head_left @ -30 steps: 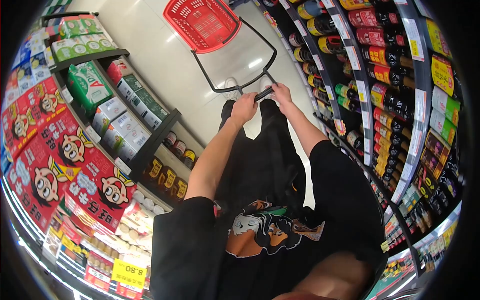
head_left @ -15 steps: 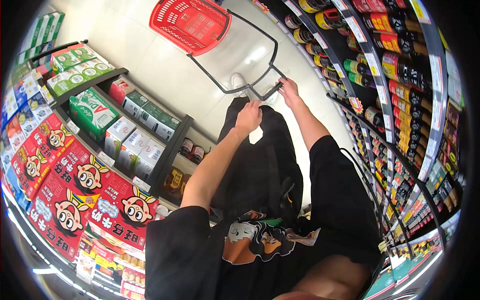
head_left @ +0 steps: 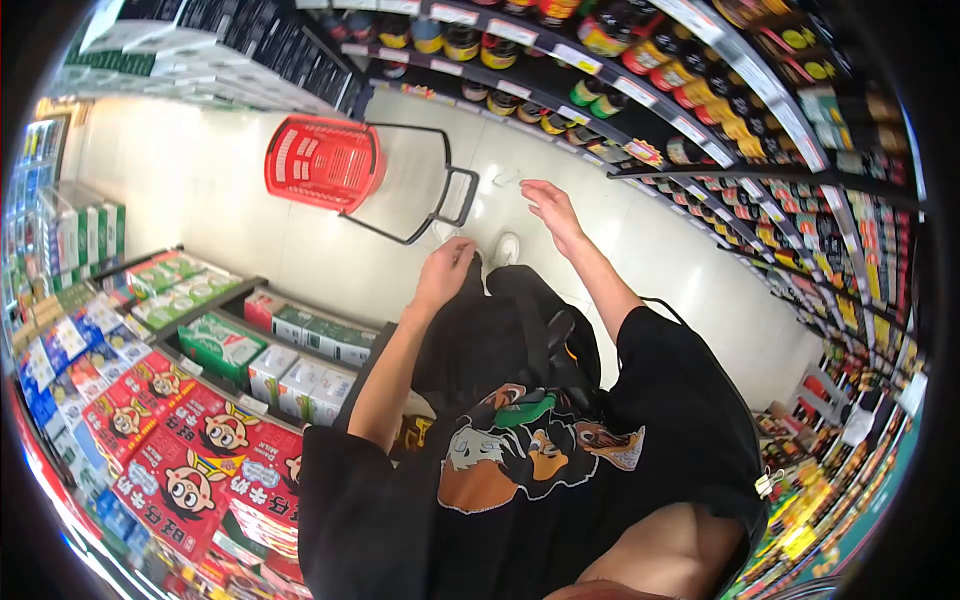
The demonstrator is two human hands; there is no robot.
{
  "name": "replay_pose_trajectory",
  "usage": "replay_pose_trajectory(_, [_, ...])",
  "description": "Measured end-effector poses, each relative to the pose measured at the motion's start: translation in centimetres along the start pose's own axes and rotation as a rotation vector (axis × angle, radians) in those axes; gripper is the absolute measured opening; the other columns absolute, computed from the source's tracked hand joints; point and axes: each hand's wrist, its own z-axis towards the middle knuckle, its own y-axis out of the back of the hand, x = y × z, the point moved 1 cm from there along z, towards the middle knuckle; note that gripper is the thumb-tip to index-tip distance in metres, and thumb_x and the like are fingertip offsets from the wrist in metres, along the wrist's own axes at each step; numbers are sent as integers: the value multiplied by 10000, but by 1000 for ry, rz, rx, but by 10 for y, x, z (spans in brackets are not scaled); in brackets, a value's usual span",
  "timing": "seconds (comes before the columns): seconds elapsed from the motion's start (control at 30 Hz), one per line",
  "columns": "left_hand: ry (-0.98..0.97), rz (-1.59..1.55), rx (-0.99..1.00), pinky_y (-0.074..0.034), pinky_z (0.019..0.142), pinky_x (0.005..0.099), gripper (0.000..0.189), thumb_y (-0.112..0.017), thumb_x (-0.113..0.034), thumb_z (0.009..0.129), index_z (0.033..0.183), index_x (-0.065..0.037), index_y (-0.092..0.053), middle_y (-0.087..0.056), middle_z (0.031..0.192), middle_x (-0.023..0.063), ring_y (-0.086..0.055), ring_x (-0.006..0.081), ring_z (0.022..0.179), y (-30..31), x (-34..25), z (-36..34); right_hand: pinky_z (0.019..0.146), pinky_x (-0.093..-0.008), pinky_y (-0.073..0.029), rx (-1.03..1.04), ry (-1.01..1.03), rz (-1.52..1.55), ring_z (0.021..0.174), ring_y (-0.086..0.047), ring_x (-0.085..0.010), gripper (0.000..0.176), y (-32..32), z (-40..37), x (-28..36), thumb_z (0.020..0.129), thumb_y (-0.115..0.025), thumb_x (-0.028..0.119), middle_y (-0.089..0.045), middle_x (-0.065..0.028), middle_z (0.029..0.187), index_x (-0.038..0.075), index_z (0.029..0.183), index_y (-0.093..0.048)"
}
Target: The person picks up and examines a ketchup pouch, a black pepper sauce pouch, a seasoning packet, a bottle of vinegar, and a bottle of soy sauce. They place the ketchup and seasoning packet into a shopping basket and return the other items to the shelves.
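A red shopping basket (head_left: 322,165) sits on the floor ahead of me. Its long black handle (head_left: 440,205) reaches back towards my legs, with neither hand on it. My right hand (head_left: 553,212) hangs to the right of the handle's end, fingers stretched out and apart, holding nothing. Just below the handle, by my trouser leg, is my left hand (head_left: 447,272). Its back faces up and its fingers are loosely curled together, with no object visible in them. One white shoe (head_left: 507,248) shows between my hands.
On the left stands a shelf with green cartons (head_left: 222,348), white boxes and red milk boxes (head_left: 190,485). Shelves of bottles and jars (head_left: 690,90) curve along the right and ahead. Stacked dark-and-white boxes (head_left: 250,50) stand at the upper left. Pale tiled floor (head_left: 640,235) runs between.
My right hand has let go of the basket handle and opened. The view has turned, so the basket now appears lower and further left, with its handle apart from my hands.
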Motion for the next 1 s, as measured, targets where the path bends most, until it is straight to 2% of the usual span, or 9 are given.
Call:
replay_pose_trajectory(0.1, [6, -50, -1, -540, 829, 321, 236, -567, -161, 1003, 1118, 26, -652, -728, 998, 135, -711, 224, 933, -6, -19, -5, 1038, -356, -411, -12, 137, 36, 1229, -553, -177, 301, 21, -26, 28, 982, -599, 257, -643, -70, 1257, 61, 1206, -643])
replay_pose_trajectory(0.2, [-56, -13, -8, -560, 789, 375, 235, -579, -195, 991, 1103, -7, -665, -734, 1002, 173, -723, 305, 922, -18, -49, 1, 1018, -346, -433, 13, 250, 95, 1176, -600, -169, 296, 38, -55, 50, 1002, -573, 262, -664, -74, 1233, 53, 1202, -637])
replay_pose_trajectory(0.33, [-142, -74, 16, -567, 755, 350, 234, -565, -173, 1002, 1135, 1, -646, -728, 1018, 137, -724, 270, 908, -29, -100, 16, 965, -331, -481, 106, 255, 207, 1072, -666, -184, 292, 51, -83, 67, 1026, -546, 273, -694, -83, 1149, 38, 1176, -634])
replay_pose_trajectory(0.37, [-147, -70, 24, -538, 782, 315, 234, -549, -160, 1015, 1153, 4, -640, -717, 1047, 107, -703, 191, 883, -28, -113, 20, 946, -325, -495, 126, 241, 225, 1050, -678, -189, 290, 53, -86, 71, 1032, -541, 275, -702, -86, 1116, 35, 1165, -633])
replay_pose_trajectory(0.47, [-149, -81, 20, -528, 766, 298, 232, -552, -167, 1018, 1150, 1, -642, -709, 1060, 104, -699, 179, 890, -20, -146, 35, 936, -320, -504, 119, 277, 246, 1035, -682, -192, 279, 58, -85, 86, 1038, -534, 272, -698, -90, 1102, 35, 1147, -632])
replay_pose_trajectory(0.63, [-284, -54, -31, -446, 571, 222, 199, -557, -156, 1024, 1138, -31, -662, -694, 807, 20, -635, 69, 644, 5, -188, 89, 923, -313, -510, 63, 412, 329, 984, -678, -177, 268, 66, -86, 137, 1042, -530, 259, -693, -76, 1041, 31, 1134, -635])
replay_pose_trajectory(0.7, [-339, 8, -48, -448, 601, 219, 194, -558, -155, 1026, 1130, -34, -669, -702, 881, 20, -627, 54, 717, 25, -211, 124, 916, -312, -513, 31, 462, 351, 961, -675, -172, 267, 72, -88, 158, 1042, -530, 257, -689, -71, 1019, 29, 1129, -636])
replay_pose_trajectory(0.87, [-945, 54, -245, -483, 759, 256, 219, -582, -150, 1013, 1192, -45, -654, -699, 1126, 39, -617, 104, 913, 84, -325, 211, 876, -301, -519, -41, 551, 304, 907, -655, -153, 254, 74, -87, 203, 1038, -533, 241, -673, -58, 983, 18, 1108, -632])
replay_pose_trajectory(1.0, [-1092, 73, -283, -466, 744, 233, 487, -649, -176, 984, 1401, -18, -455, -697, 914, 44, -638, 111, 803, 119, -418, 262, 862, -301, -519, -70, 584, 294, 898, -653, -153, 245, 60, -84, 227, 1038, -533, 226, -670, -58, 964, 9, 1095, -634])
